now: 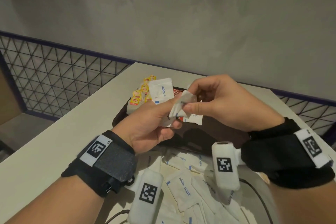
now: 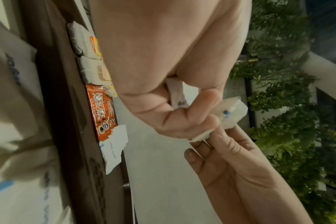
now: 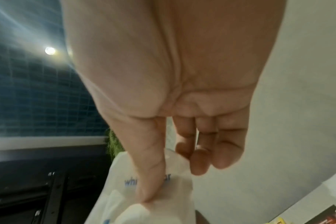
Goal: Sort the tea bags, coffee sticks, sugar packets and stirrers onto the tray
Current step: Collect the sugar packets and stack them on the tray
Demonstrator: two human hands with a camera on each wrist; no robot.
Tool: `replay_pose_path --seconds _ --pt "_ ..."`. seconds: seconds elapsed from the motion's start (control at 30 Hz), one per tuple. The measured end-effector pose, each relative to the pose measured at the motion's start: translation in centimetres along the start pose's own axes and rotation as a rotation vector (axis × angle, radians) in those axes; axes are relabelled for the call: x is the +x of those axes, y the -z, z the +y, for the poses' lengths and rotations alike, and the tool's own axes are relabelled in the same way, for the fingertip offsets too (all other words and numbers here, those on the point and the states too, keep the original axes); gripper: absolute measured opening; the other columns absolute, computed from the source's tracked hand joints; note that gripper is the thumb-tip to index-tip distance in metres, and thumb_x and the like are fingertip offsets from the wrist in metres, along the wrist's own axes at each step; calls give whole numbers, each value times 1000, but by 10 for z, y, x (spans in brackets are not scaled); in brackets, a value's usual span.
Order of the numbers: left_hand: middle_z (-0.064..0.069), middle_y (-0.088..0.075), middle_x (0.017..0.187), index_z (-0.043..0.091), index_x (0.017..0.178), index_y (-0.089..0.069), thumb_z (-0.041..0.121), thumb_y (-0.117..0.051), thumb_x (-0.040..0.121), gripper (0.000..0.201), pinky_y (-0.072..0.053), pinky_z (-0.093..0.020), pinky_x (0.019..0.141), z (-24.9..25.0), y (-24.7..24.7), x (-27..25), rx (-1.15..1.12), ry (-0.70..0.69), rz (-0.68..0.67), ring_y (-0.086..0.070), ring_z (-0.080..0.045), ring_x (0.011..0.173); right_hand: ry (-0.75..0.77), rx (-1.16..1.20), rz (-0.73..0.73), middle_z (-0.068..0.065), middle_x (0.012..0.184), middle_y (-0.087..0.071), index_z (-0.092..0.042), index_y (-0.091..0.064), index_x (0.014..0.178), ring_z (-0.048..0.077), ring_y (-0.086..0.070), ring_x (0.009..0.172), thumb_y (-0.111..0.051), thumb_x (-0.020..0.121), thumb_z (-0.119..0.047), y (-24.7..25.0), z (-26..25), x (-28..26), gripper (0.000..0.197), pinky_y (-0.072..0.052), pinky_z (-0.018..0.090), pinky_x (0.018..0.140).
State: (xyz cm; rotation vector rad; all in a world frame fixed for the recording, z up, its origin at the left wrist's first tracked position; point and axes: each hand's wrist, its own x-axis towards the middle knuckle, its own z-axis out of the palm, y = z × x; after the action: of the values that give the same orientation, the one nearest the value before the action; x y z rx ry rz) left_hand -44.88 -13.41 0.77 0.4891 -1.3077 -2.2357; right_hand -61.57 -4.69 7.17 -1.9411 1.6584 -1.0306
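Grey plaster wall (image 1: 163,14) backs the scene; below it runs a black wire-mesh railing with a dark purple top rail (image 1: 54,71).

Counter: pale beige rectangular counter (image 1: 54,142), matte, set against the railing.

Tray: dark brown plastic tray (image 1: 120,118) on the counter, far of the hands. Contents: yellow-tagged paper tea bags (image 1: 140,94) at its far left corner; an orange-red foil coffee stick (image 2: 101,112) beside them; one flat white paper sugar packet (image 1: 195,118) lying on the tray floor.

Loose stock: heap of white paper sugar packets printed "white sugar" (image 1: 183,185) on the counter at the near edge, below the wrists.

Left hand (image 1: 154,123): raised over the tray, grip closed around a fan of white sugar packets (image 1: 161,91).

Right hand (image 1: 223,102): raised just beside the left, grip pinching a crumpled white sugar packet (image 1: 183,104) between thumb and forefinger, touching the left hand's thumb.

Behind, in the left wrist view: green foliage wall (image 2: 288,121).
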Motion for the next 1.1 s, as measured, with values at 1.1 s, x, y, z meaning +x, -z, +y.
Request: replay_pose_path --seconds 1.1 --pt "-9 -75 90 11 126 -66 26 -79 89 42 -50 -19 44 -4 3 8 64 -143 244 -66 -11 60 -268 105 119 14 83 -77 1 -70 96 24 -70 67 -74 92 -16 6 12 2 17 -59 32 55"
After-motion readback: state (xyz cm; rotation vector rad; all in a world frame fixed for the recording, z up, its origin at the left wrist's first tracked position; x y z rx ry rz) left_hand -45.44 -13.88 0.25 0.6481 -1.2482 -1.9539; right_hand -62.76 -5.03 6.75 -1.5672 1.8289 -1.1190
